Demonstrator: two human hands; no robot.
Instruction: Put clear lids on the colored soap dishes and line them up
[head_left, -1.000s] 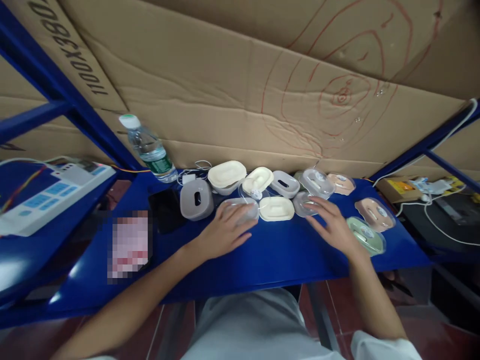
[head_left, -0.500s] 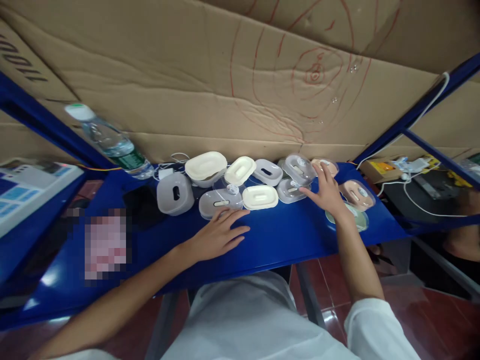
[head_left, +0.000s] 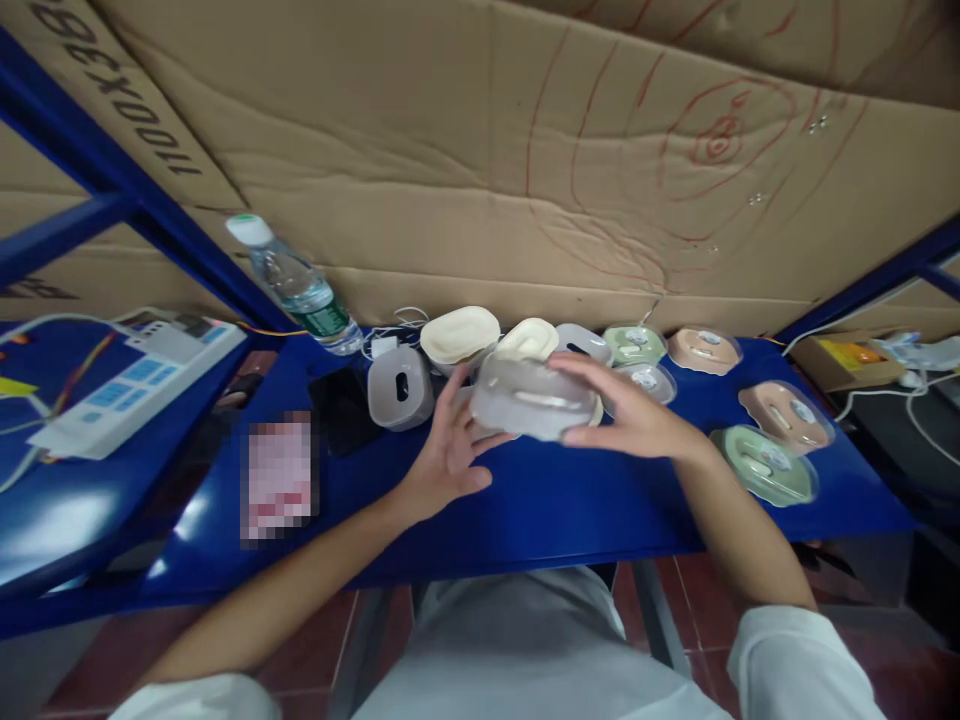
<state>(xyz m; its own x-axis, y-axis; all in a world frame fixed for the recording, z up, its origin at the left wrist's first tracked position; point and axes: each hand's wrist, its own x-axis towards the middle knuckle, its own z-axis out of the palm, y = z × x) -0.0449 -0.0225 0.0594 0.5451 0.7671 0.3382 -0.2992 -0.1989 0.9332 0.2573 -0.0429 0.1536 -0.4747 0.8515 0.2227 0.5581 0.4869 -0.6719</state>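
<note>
My right hand [head_left: 630,405] grips a grey container with a clear cover [head_left: 529,398] by its right side, raised above the blue table. At its left side is my left hand [head_left: 450,455], fingers spread; whether they touch it is unclear. Behind it sit a cream container [head_left: 460,335], a cream lid [head_left: 529,338] and a grey container with a slot [head_left: 583,343]. A grey slotted container [head_left: 400,388] stands left of these. Farther right are a green container [head_left: 634,344], a pink one [head_left: 703,349], another pink one [head_left: 787,415] and a green one [head_left: 765,463].
A water bottle [head_left: 300,285] leans at the back left, near a dark flat object [head_left: 346,410] and a blurred-out pink item [head_left: 277,475]. A power strip [head_left: 142,385] lies far left. Cardboard [head_left: 420,150] backs the blue table [head_left: 525,515].
My right hand has lifted the clear-covered grey container off the back row and brought it left. My left hand has risen beside it. The view has shifted left.
</note>
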